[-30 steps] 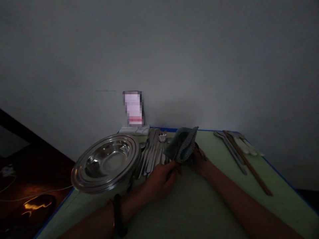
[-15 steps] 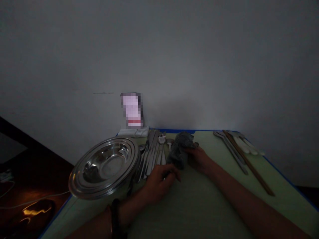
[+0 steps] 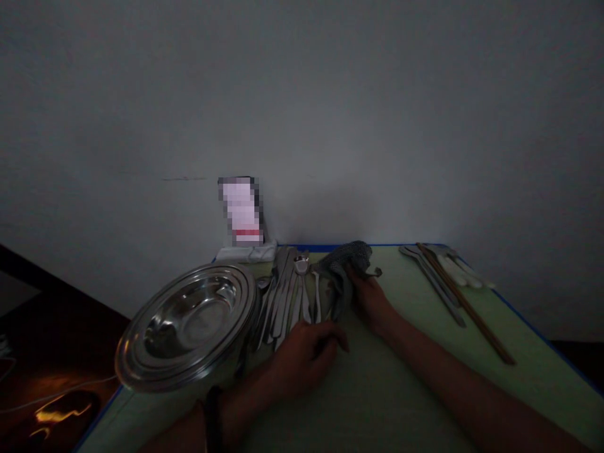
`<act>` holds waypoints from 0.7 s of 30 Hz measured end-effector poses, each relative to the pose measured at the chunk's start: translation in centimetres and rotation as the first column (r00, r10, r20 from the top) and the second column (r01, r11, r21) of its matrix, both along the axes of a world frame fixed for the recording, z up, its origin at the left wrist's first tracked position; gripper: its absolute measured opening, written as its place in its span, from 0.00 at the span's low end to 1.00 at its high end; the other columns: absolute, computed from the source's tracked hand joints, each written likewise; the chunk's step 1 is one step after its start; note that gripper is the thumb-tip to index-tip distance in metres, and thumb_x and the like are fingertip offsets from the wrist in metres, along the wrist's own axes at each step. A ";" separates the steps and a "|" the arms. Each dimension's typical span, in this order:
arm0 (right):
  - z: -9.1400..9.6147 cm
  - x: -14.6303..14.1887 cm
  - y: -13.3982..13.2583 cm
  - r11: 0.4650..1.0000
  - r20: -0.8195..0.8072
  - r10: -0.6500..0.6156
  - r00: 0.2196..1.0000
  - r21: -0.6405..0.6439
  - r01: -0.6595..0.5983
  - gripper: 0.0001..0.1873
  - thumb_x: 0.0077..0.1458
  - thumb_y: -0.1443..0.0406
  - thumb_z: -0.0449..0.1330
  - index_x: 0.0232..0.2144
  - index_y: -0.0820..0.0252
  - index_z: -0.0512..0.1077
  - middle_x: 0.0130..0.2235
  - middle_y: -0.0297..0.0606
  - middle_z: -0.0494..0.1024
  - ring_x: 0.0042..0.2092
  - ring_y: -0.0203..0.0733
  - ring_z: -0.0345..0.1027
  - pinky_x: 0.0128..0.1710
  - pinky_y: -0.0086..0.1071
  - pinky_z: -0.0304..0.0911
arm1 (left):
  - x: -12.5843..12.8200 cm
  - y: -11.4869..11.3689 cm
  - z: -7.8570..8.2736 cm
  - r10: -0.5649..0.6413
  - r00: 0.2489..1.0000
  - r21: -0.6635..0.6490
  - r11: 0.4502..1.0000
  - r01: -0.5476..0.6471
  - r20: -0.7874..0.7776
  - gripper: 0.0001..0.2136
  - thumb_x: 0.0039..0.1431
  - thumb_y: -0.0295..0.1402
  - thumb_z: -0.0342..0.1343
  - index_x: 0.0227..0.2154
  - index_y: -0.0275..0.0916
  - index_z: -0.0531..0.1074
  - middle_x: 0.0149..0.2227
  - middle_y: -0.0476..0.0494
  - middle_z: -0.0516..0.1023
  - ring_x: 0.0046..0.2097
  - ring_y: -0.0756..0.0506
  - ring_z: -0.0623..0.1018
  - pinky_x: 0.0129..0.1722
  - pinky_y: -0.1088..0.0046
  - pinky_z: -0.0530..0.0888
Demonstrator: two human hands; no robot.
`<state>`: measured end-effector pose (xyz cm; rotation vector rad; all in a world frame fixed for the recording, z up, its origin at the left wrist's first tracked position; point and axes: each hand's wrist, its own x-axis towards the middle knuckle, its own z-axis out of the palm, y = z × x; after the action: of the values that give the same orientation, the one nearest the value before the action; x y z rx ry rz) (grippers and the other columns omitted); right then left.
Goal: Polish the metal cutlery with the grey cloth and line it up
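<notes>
My right hand (image 3: 372,299) is closed on a grey mesh-textured cloth (image 3: 349,267), bunched up at the back middle of the table. My left hand (image 3: 309,352) lies loosely curled just in front of the cutlery, with a gap between thumb and fingers and nothing visible in it. Beside it, several metal knives (image 3: 283,292) and other handles form a bundle pointing toward the wall. A spoon (image 3: 301,264) with a shiny bowl lies at the right of this bundle, close to the cloth. Dim light hides the finer detail.
Stacked steel dishes (image 3: 189,327) stand at the left table edge. A blurred-out phone (image 3: 243,211) leans against the wall on a white base (image 3: 248,251). At the right lie long metal utensils (image 3: 431,283), brown chopsticks (image 3: 467,305) and white-handled pieces (image 3: 455,270).
The cloth is spread wider to the left and right at its top, with my right hand still on it. My left hand sits slightly lower, farther from the cloth. The view has shifted a little.
</notes>
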<state>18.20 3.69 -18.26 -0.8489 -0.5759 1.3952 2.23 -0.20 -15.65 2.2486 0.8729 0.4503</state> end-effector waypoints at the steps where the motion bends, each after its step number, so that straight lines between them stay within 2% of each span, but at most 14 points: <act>1: 0.0 -0.1 0.0 0.999 -0.005 -0.028 1.000 -0.032 0.028 0.18 0.42 0.54 0.64 0.33 0.59 0.73 0.31 0.36 0.79 0.36 0.43 0.72 0.36 0.36 0.66 | 0.0 0.0 0.0 -0.006 1.000 0.004 1.000 0.006 -0.009 0.13 0.57 0.27 0.42 0.34 0.37 0.73 0.19 0.55 0.62 0.21 0.53 0.64 0.23 0.79 0.58; 4: 0.0 -0.1 -0.1 0.998 -0.019 -0.026 0.999 -0.061 0.025 0.16 0.44 0.54 0.63 0.30 0.60 0.73 0.29 0.36 0.78 0.34 0.42 0.72 0.35 0.36 0.66 | 0.1 0.2 -0.3 -0.033 0.999 -0.002 0.999 0.033 -0.019 0.13 0.59 0.27 0.41 0.36 0.39 0.72 0.22 0.53 0.66 0.24 0.52 0.67 0.26 0.79 0.60; 9: 0.2 0.4 0.2 0.995 -0.057 0.084 0.995 0.060 -0.081 0.12 0.41 0.63 0.66 0.31 0.61 0.74 0.31 0.36 0.79 0.35 0.41 0.72 0.38 0.36 0.65 | 0.2 0.6 -0.2 -0.016 0.999 -0.039 0.999 0.014 -0.048 0.12 0.60 0.28 0.41 0.35 0.39 0.71 0.23 0.53 0.68 0.25 0.51 0.68 0.26 0.78 0.61; 14: 0.3 0.3 0.5 1.000 -0.141 -0.007 0.990 -0.008 0.006 0.12 0.41 0.63 0.66 0.32 0.59 0.74 0.33 0.35 0.79 0.40 0.43 0.71 0.41 0.36 0.65 | -0.4 -0.4 1.3 0.058 0.998 -0.013 0.998 -0.059 -0.014 0.11 0.62 0.34 0.40 0.43 0.40 0.64 0.34 0.47 0.72 0.35 0.48 0.71 0.35 0.73 0.66; 17: 0.1 0.2 0.6 0.999 -0.164 -0.048 0.985 -0.005 0.048 0.14 0.43 0.60 0.65 0.35 0.57 0.73 0.34 0.35 0.79 0.42 0.43 0.71 0.41 0.36 0.65 | -1.0 -0.9 1.7 -0.029 0.996 0.098 0.994 0.037 -0.084 0.11 0.63 0.36 0.39 0.41 0.41 0.65 0.36 0.45 0.73 0.38 0.46 0.71 0.38 0.70 0.67; 21: -0.1 0.5 0.5 0.999 -0.065 -0.043 0.997 -0.012 0.042 0.15 0.44 0.57 0.64 0.33 0.61 0.74 0.31 0.38 0.79 0.40 0.44 0.71 0.40 0.35 0.65 | -1.1 -1.2 1.3 -0.175 0.977 0.276 0.940 0.202 -0.120 0.09 0.61 0.34 0.42 0.36 0.39 0.65 0.31 0.45 0.74 0.34 0.46 0.72 0.37 0.70 0.67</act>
<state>18.69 4.22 -18.40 -0.8167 -0.4977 1.3834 1.17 -1.36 -14.37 2.6107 0.6620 0.4056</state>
